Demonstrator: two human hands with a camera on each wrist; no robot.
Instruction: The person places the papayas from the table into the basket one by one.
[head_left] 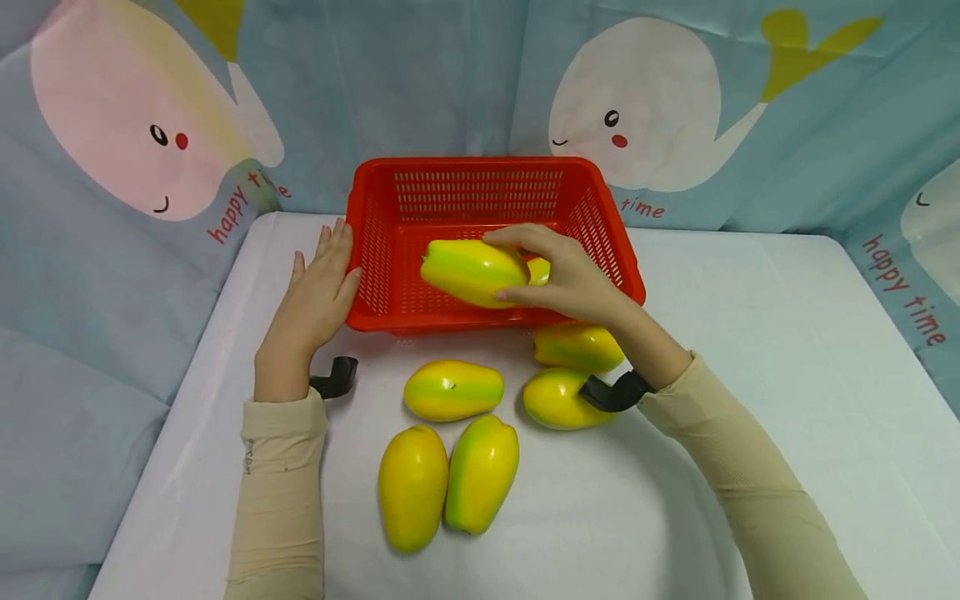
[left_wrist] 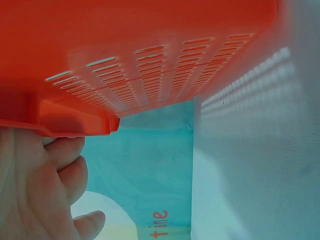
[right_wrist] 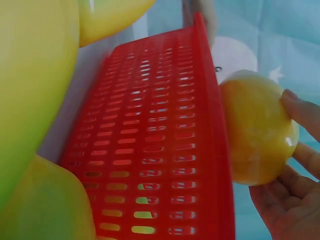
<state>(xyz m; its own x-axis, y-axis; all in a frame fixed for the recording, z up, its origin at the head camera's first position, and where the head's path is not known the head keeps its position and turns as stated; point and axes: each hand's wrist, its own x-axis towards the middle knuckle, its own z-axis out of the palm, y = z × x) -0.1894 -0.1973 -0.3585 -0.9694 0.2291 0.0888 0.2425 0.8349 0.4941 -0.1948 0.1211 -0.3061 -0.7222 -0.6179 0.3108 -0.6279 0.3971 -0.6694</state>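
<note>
A glossy fruit (head_left: 474,273) is being gripped by the right hand (head_left: 561,265), its right end being clasped between a widely parted thumb and fingers, and is being held over the red basket (head_left: 465,322). The outer left side of the basket is being touched by the left hand (head_left: 321,279), whose fingers are being held extended rather than wrapped around anything.

A second fruit (head_left: 539,271), inside the basket, is being mostly hidden by the right hand and the held fruit. In the right wrist view, part of the held fruit is being concealed by the basket rim, while larger, nearer fruits are being cropped by the left edge. On the table (head_left: 750,350), a fruit beside the basket's front (head_left: 577,346) is being partly covered by the right wrist, and a lower one (head_left: 557,400) is being crossed by a black wrist piece (head_left: 617,392). The left hand is being cut off in its own wrist view.

Three more oblong, smooth-skinned fruits (head_left: 453,390), yellow streaked with green, are being supported by the white cloth surface. The basket's walls are being pierced by rows of narrow slots. Both forearms are being covered by beige sleeves (head_left: 281,500).
</note>
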